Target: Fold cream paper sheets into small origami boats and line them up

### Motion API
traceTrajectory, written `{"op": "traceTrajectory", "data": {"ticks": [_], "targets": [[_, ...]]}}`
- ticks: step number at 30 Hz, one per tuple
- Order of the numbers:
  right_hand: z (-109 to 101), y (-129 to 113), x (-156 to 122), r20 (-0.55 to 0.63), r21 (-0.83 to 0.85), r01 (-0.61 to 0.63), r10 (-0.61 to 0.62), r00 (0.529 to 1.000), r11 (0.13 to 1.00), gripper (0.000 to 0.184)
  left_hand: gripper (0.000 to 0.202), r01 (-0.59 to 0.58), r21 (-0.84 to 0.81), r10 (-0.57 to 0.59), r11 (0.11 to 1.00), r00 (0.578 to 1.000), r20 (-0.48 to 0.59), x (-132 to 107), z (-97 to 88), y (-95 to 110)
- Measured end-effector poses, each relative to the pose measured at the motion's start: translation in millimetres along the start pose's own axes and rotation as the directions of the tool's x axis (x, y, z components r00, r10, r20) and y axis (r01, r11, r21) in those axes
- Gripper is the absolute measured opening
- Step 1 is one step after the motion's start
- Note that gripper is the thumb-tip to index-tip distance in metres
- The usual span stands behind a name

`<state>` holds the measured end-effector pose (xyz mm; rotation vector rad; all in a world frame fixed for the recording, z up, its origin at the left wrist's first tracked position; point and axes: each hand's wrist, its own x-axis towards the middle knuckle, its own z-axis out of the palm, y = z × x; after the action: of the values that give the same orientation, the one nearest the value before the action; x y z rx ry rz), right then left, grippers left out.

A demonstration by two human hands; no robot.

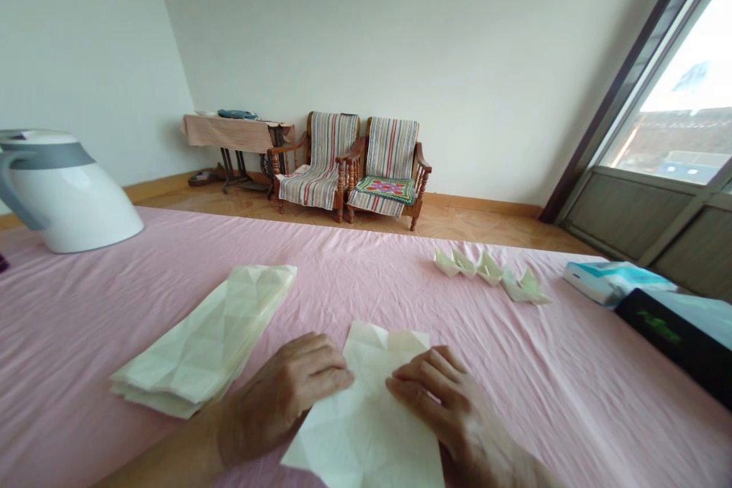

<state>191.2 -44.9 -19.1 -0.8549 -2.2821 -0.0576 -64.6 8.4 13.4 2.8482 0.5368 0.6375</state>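
A creased sheet of pale paper [371, 412] lies on the pink tablecloth [515, 366] right in front of me. My left hand [286, 393] rests on its left edge with fingers curled and pressed down on the paper. My right hand [443, 396] presses on the sheet's right side, fingers bent together over a fold. A stack of similar creased sheets [211, 335] lies just left of my left hand. Several small folded paper shapes [492, 271] sit in a row further back on the right.
A white electric kettle [57, 191] stands at the far left of the table. A blue tissue box [611, 278] and a black box [680, 335] lie at the right edge. Two striped wooden armchairs [354, 168] and a small table stand against the back wall.
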Motion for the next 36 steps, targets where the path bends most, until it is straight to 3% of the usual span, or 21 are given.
{"op": "traceTrajectory", "data": {"ticks": [6, 20, 25, 28, 29, 30, 33, 35, 36], "targets": [[-3, -4, 2, 0.012, -0.01, -0.143, 0.144, 0.99, 0.99, 0.013, 0.022, -0.004, -0.077, 0.001, 0.997, 0.999, -0.033, 0, 1.3, 0], [4, -3, -1, 0.001, 0.026, -0.133, 0.133, 0.991, 0.991, 0.007, 0.022, 0.04, -0.108, -0.033, 0.993, 0.997, 0.064, 1, 5.1, -1], [0, 0, -2, 0.02, 0.025, -0.111, 0.11, 0.994, 0.994, 0.013, 0.023, 0.043, -0.111, -0.044, 0.993, 0.999, -0.003, -1, 7.1, -3], [-3, -2, -2, -0.02, 0.121, -0.229, 0.233, 0.972, 0.966, 0.018, 0.016, 0.062, -0.098, -0.075, 0.993, 0.988, -0.132, -2, 7.4, -4], [-2, -2, -3, -0.072, 0.187, -0.316, 0.334, 0.94, 0.93, 0.017, 0.017, 0.087, -0.093, -0.103, 0.992, 0.98, -0.173, -3, 7.5, -5], [0, -2, -4, -0.131, 0.267, -0.414, 0.459, 0.879, 0.87, 0.017, 0.021, 0.118, -0.09, -0.135, 0.989, 0.97, -0.203, -3, 7.7, -5], [5, 5, -6, -0.23, 0.533, -0.617, 0.801, 0.552, 0.579, 0.025, 0.031, 0.174, -0.103, -0.193, 0.979, 0.954, -0.229, -4, 9.5, -5], [5, 10, -6, -0.185, 0.66, -0.606, 0.879, 0.44, 0.443, 0.028, 0.033, 0.172, -0.109, -0.191, 0.979, 0.96, -0.204, -5, 11.2, -5], [3, 12, -6, -0.158, 0.692, -0.6, 0.895, 0.416, 0.401, 0.029, 0.033, 0.168, -0.108, -0.187, 0.98, 0.964, -0.19, -5, 12.0, -5]]}}
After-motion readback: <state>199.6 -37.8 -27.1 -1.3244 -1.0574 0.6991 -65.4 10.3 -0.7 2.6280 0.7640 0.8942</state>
